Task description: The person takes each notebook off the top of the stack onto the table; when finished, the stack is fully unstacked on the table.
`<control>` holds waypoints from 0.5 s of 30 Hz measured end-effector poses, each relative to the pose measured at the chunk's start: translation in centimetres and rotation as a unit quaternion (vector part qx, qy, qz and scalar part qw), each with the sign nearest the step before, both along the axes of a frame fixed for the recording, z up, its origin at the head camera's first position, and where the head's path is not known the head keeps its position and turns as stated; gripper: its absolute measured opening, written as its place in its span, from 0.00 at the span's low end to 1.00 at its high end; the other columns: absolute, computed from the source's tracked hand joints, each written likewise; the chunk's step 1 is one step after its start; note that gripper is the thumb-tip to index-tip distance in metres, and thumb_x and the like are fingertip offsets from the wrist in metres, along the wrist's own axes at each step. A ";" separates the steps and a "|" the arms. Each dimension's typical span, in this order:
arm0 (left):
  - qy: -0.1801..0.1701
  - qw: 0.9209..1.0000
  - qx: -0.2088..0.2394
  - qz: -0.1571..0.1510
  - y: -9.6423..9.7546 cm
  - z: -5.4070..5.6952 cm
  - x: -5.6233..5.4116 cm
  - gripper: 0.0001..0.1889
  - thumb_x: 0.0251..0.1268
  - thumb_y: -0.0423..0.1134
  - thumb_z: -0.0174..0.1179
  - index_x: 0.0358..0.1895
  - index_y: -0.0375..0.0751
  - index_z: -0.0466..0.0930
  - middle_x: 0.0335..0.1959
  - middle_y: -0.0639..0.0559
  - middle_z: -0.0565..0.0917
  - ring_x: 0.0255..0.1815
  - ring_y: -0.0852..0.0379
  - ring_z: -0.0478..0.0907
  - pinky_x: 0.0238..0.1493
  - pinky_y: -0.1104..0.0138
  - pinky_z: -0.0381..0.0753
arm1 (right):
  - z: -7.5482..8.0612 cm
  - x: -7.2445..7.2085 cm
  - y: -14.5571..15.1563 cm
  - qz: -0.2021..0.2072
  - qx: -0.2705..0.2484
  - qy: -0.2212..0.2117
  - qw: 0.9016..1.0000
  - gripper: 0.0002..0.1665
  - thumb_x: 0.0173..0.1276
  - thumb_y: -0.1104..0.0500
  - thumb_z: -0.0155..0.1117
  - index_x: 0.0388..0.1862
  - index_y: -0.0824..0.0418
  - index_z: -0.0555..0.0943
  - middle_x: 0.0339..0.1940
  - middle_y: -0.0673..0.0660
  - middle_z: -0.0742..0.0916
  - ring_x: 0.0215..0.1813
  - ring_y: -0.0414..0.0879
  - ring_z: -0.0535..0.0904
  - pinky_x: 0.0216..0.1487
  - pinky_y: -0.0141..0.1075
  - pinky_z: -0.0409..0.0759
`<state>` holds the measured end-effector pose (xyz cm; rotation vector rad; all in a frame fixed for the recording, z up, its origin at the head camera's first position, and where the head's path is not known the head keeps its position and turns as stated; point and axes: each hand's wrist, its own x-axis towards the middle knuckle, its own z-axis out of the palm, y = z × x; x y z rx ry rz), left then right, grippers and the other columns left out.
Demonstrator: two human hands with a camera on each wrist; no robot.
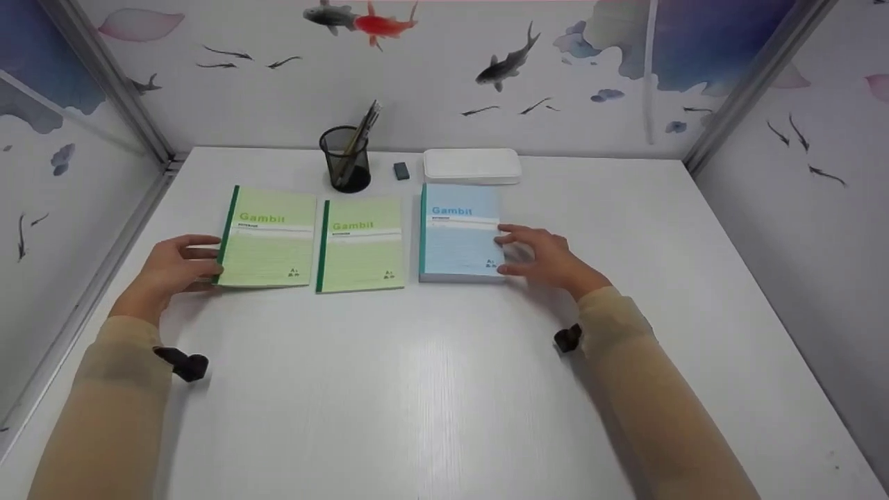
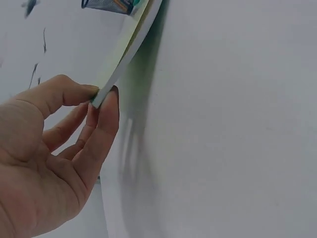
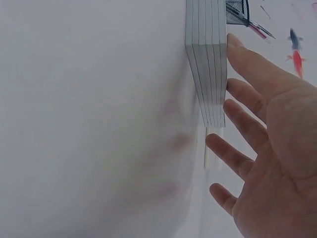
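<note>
At the left, my left hand [image 1: 173, 271] pinches the dark-bound spine edge of a green notebook [image 1: 272, 253]. The left wrist view shows that notebook [image 2: 126, 54] between thumb and fingers, its held edge raised off the table. Beside it a second green notebook [image 1: 362, 258] lies flat. Farther right is a stack of blue notebooks [image 1: 458, 243], several thick by its page edges [image 3: 208, 59] in the right wrist view. My right hand [image 1: 545, 258] is at the stack's right side, fingers spread and extended, thumb and fingertips against or close to the edge.
Behind the notebooks stand a black mesh pen holder [image 1: 346, 160] with pens, a small dark eraser [image 1: 401, 171] and a white case [image 1: 472, 165] close to the blue stack. The white table [image 1: 430, 389] meets printed wall panels [image 1: 417, 90] at the back and sides.
</note>
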<state>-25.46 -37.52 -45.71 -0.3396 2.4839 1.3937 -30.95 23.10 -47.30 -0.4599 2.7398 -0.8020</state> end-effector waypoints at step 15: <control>0.003 0.982 -0.154 -0.108 0.7 0.1 -0.4 0.45 0.65 0.44 0.70 0.79 0.31 0.57 0.73 0.27 0.67 0.67 0.32 0.67 0.62 0.45 0.73 | 0.2 0.3 0.2 -0.003 -0.006 -0.008 1.000 0.34 0.66 0.42 0.75 0.70 0.39 0.77 0.83 0.37 0.65 0.85 0.51 0.54 0.82 0.61 0.44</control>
